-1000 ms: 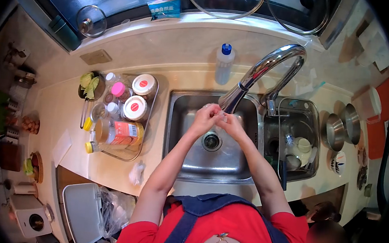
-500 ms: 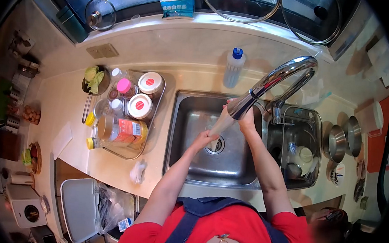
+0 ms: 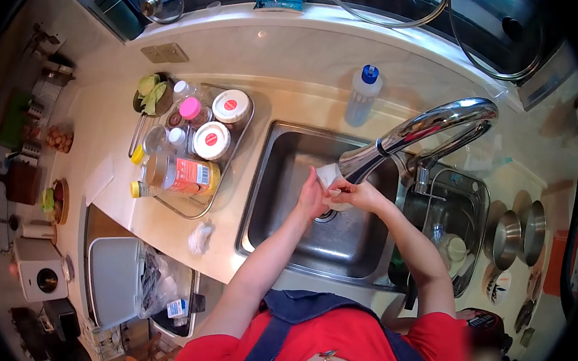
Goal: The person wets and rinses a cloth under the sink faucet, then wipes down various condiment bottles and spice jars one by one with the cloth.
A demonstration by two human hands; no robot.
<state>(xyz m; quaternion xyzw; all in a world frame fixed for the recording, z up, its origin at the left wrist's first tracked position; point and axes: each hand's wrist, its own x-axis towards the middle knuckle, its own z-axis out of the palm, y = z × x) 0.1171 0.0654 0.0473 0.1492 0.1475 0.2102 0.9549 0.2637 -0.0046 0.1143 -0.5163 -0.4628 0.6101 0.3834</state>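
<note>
Above the steel sink [image 3: 284,238], both my hands are close together at the mouth of the chrome faucet [image 3: 387,137]. A small, soft-looking white piece, perhaps a cloth [image 3: 330,173], is between them. My left hand [image 3: 312,196] closes on its left side with the thumb up. My right hand [image 3: 361,197] has its fingers pinched on the lower right part of it. The fingers partly hide the piece, so its full shape does not show. Behind my hands is the drain [image 3: 327,216], mostly covered.
Left of the sink, a wire-edged tray [image 3: 233,156] carries jars and bottles. A crumpled white wad [image 3: 199,237] lies near the counter edge. A blue-capped bottle [image 3: 363,98] stands behind the sink. On the right are a dish basin [image 3: 484,196] and metal bowls [image 3: 507,240].
My right hand has come from behind the faucet head to its front, beside my left hand. My left hand has risen slightly. The white piece is now in plain sight between them. The view has shifted.
</note>
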